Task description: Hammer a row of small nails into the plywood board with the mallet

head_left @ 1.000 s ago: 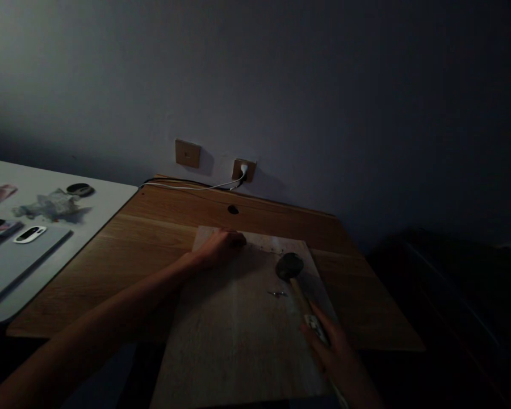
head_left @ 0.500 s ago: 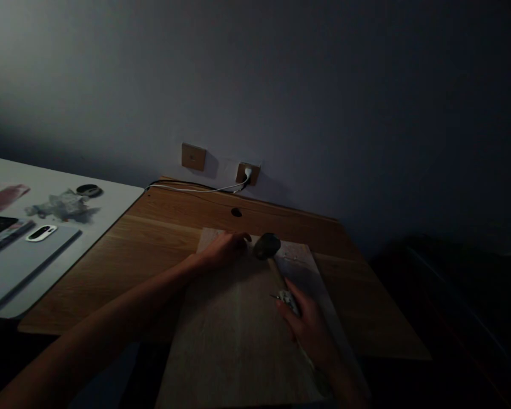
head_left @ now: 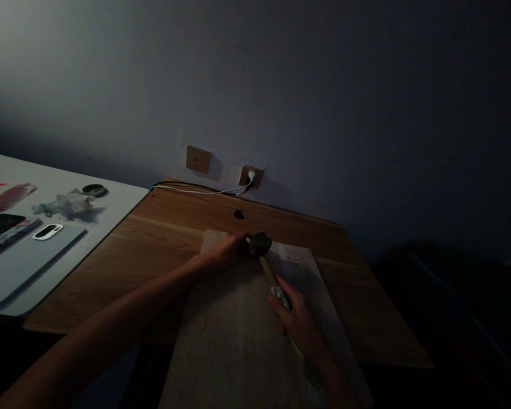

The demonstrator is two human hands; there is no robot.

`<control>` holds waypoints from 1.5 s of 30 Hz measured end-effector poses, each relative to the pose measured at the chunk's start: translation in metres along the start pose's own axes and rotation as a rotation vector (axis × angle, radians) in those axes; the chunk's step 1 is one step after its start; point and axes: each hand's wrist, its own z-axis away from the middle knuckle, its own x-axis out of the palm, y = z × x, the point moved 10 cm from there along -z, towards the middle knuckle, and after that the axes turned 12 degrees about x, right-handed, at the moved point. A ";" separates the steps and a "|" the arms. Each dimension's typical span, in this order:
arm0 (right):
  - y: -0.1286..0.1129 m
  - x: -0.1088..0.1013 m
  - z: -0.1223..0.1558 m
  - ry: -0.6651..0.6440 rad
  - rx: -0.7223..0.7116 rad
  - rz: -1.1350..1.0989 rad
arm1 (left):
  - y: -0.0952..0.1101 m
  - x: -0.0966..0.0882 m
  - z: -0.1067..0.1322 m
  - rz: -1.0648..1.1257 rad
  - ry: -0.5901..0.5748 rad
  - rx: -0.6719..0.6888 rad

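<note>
A pale wooden board (head_left: 238, 341) lies on a brown wooden table (head_left: 153, 250). My right hand (head_left: 300, 321) is closed round the wooden handle of a hammer. The hammer's dark round head (head_left: 260, 245) is down at the board's far edge. My left hand (head_left: 227, 250) rests at that far edge with its fingers pinched together right beside the hammer head. Whatever the fingers pinch is too small and dark to make out.
A white table (head_left: 111, 204) on the left carries a grey laptop (head_left: 21, 267), a phone (head_left: 0, 224), a white oval item (head_left: 47, 231) and crumpled wrapping (head_left: 66, 204). Two wall sockets (head_left: 251, 175) hold a white cable. Dark furniture (head_left: 451, 307) stands to the right.
My right hand swung the hammer leftward and forward, so its head went from the board's right side to just beside my left fingertips. My left hand stayed put.
</note>
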 end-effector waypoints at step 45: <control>0.090 -0.077 0.047 0.295 0.148 -0.030 | 0.017 -0.021 0.010 -0.291 -0.036 0.141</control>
